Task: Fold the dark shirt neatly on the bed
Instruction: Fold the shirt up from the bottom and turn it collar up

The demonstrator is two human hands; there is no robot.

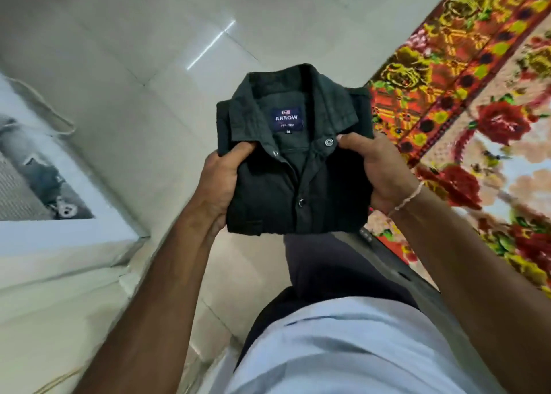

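The floor (125, 65) is made of big pale shiny tiles, and a streak of light shines on one of them. On the right is the bed (384, 253) with a dark edge, and over it lies a bright blanket (465, 101) with red roses, yellow flowers and green leaves. On the left is a white thing (56, 214) with a grey picture on top; what it is cannot be told. The dark shirt (295, 167) is folded into a neat square and is held up in the air over the floor, just beside the bed, not lying on it. Its collar points away from the person. A blue label (288, 119) inside the collar says "ARROW" in white letters, and a small tag under it says "M". The tiny words below "ARROW" are too blurry to read. The left hand (220, 184) grips the left side, thumb on top, fingers curled under. The right hand (384, 173) grips the right side the same way, with a thin string (410, 196) around its wrist.
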